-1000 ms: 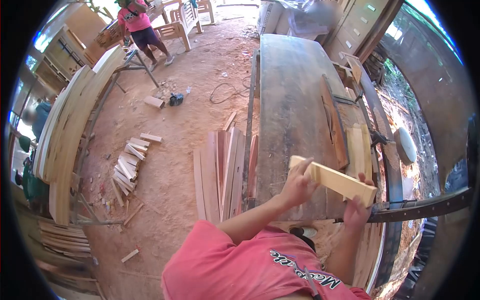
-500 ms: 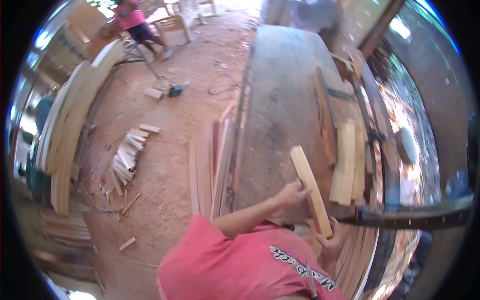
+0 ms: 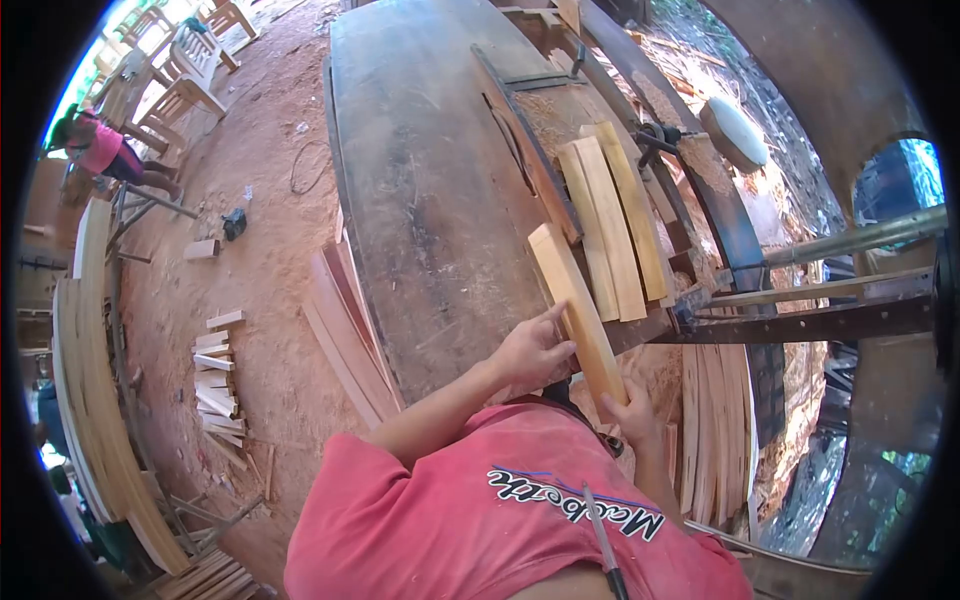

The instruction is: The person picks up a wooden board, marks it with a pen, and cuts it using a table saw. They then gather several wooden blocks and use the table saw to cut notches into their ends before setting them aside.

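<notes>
A pale squared strip of wood (image 3: 577, 315) slants over the near right part of the saw-table-like bench. My left hand (image 3: 532, 352) is at its left edge, the thumb and forefinger spread against the wood and the other fingers curled. Around the near end of the strip, my right hand (image 3: 632, 412) is closed, its thumb on top. Just to the right, several similar wooden strips (image 3: 603, 225) lie side by side on the bench top (image 3: 430, 180), beside a long brown wooden fence (image 3: 530, 145).
Long boards (image 3: 340, 335) lean along the bench's left side, and more boards (image 3: 715, 430) are stacked at right. A dark metal bar (image 3: 800, 322) juts out on the right. Small offcuts (image 3: 218, 390) lie on the dusty floor. Another person (image 3: 100, 150) is at far left.
My view has swung right, so the bench sits further left and higher. My left hand has changed from a pinch to a more spread hold; the right hand stays at the strip's near end.
</notes>
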Motion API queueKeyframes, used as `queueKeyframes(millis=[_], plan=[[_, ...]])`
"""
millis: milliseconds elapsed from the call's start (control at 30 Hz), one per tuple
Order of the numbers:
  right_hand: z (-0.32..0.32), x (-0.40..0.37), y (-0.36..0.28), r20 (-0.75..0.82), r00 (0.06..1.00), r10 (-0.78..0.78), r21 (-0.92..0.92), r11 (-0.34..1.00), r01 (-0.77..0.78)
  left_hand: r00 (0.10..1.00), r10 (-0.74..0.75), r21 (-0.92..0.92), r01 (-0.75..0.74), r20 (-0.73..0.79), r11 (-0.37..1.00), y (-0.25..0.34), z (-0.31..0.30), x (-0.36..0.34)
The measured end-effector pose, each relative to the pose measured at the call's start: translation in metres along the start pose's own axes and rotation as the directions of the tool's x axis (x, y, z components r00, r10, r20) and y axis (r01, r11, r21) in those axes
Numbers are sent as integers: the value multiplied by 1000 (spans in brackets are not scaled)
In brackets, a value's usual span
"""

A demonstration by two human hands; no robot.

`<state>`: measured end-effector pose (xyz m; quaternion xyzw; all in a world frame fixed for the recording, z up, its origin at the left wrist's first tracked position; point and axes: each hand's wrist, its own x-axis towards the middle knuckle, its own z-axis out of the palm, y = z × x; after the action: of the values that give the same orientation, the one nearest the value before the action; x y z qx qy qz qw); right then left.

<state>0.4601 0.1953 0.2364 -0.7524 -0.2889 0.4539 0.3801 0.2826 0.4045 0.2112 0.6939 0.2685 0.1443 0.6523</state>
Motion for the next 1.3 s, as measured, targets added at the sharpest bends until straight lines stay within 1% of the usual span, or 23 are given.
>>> queueKeyframes(millis=[33,100,133,200,233,300,433,467,500,667,733,767,800,833,867,900,933,1000,1033,1067,1133,1200,1300], plan=[[0,0,-1,-2,1000,15,-4,1000,-15,1000,-8,-11,8,7,1000,0,-3,3],[-4,8,-7,143,988,52,343,934,-99,993,75,326,-41,-94,944,3,-8,11],[0,13,-16,147,987,65,332,937,-111,993,67,312,-34,-97,950,0,-8,16],[16,20,-35,14,994,106,395,913,-103,957,280,383,-230,-81,895,-8,-10,27],[16,25,-35,20,993,115,382,917,-114,958,273,371,-221,-92,902,-4,-12,30],[16,37,-32,78,997,28,50,998,-32,976,216,496,-197,21,846,5,-16,37],[38,38,-72,-14,1000,7,-133,991,-9,982,175,497,-118,-69,860,7,-9,43],[44,36,-78,-65,989,-135,-419,903,96,990,98,493,-34,-103,869,10,-8,44],[46,36,-81,-69,956,-285,-671,722,167,990,21,488,49,-137,871,13,-8,46],[36,48,-54,-92,914,-395,-544,789,286,988,58,519,24,-140,855,-11,-15,48],[27,56,-51,-133,910,-392,-451,842,297,949,97,321,5,-301,947,-19,-15,52],[24,61,-51,-289,890,-352,-358,902,241,881,159,350,8,-445,937,-16,-13,56],[23,64,-51,-438,850,-294,-252,947,198,892,151,346,7,-427,938,-11,-8,57],[22,67,-56,-452,844,-289,-249,949,192,919,-12,279,132,-394,951,6,-10,61],[21,70,-64,-420,837,-350,-375,907,192,920,-170,223,259,-353,940,17,-9,64],[21,71,-73,-380,831,-405,-492,850,189,912,-153,289,275,-381,917,14,-2,68],[23,74,-82,-397,823,-406,-483,855,189,918,-141,305,264,-372,915,7,0,69],[31,78,-95,-284,949,-133,-420,907,2,894,-143,128,216,-425,968,-6,-1,70],[36,80,-89,-292,889,-353,-569,811,135,903,-129,148,206,-410,967,-7,-4,71],[39,80,-84,-314,884,-345,-558,821,122,871,-192,40,235,-452,971,-9,-6,68],[39,81,-79,-267,732,-626,-791,577,204,836,-267,-77,263,-480,962,-5,1,66],[38,85,-74,-295,742,-603,-745,631,217,913,-103,114,160,-395,980,11,-1,73],[27,92,-64,-333,690,-642,-759,617,208,927,-187,307,291,-326,906,1,-4,86]])
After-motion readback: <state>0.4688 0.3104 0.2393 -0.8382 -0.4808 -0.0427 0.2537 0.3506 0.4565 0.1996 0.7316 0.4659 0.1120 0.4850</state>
